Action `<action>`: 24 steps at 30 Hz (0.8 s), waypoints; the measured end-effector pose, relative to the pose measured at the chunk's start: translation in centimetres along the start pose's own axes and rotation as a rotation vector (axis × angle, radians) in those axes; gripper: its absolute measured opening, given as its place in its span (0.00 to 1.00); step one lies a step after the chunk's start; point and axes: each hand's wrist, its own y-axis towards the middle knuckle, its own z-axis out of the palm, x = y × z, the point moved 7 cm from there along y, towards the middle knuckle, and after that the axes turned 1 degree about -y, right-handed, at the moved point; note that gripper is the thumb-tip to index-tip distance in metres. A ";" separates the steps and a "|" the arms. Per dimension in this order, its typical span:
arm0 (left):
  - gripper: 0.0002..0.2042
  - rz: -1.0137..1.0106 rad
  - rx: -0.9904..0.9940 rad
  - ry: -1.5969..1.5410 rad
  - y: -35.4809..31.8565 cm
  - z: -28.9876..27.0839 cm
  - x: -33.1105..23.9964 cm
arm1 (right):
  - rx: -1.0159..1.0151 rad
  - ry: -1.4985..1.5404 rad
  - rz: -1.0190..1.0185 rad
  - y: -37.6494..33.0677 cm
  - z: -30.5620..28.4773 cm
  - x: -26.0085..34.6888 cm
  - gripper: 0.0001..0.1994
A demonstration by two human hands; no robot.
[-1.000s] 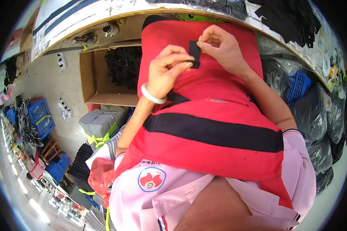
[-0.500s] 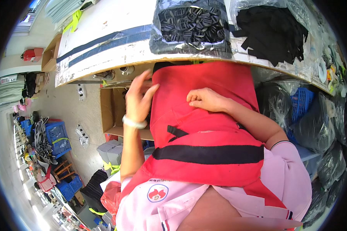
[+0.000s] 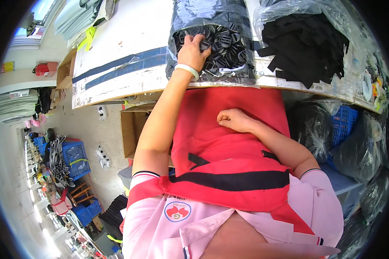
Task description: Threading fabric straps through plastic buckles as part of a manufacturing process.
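Note:
My left hand (image 3: 192, 53), with a pale bangle (image 3: 187, 70) at the wrist, reaches over the table edge into an opened plastic bag (image 3: 209, 12). Its fingers are apart and touch a heap of small black plastic buckles (image 3: 227, 46) inside. Lower down, in front of the red apron (image 3: 242, 101), my right hand (image 3: 235, 119) is held with its fingers curled in. Whether anything sits inside those fingers is hidden. Right of the buckle bag, a pile of short black webbing strips (image 3: 306, 47) lies on clear plastic.
The white table (image 3: 129, 41) has a worn front edge across my lap. Under it on the left is a cardboard box (image 3: 132, 134). At the right stand black plastic bags (image 3: 354, 144) and a blue crate (image 3: 343, 121). More blue crates (image 3: 75, 159) stand on the floor at left.
My left hand has moved forward from above the apron into the bag of buckles. My right hand stays almost in place, its fingers still curled. The view has shifted slightly.

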 end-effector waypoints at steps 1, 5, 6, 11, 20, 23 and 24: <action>0.20 0.000 0.000 0.006 0.3 0.2 0.6 | 0.002 0.002 -0.005 0.1 0.0 0.2 0.07; 0.11 0.104 -0.081 -0.112 1.3 -0.9 1.8 | 0.031 -0.090 -0.026 0.1 0.5 0.3 0.07; 0.10 0.011 -0.072 -0.194 1.5 -0.8 2.6 | 0.025 -0.094 -0.040 0.1 0.5 0.2 0.07; 0.11 -0.154 -0.134 -0.458 2.7 -2.8 3.8 | 0.003 -0.058 -0.009 0.1 0.2 -0.4 0.07; 0.12 -0.509 0.015 -1.043 2.1 -1.2 4.6 | 0.012 -0.107 -0.010 0.2 0.7 0.3 0.07; 0.11 -0.586 0.057 -1.211 1.1 -0.7 5.1 | 0.004 -0.119 -0.013 0.0 0.6 0.9 0.07; 0.11 -0.567 0.104 -1.371 0.8 -0.6 4.8 | -0.001 -0.113 -0.015 -0.1 0.4 1.2 0.06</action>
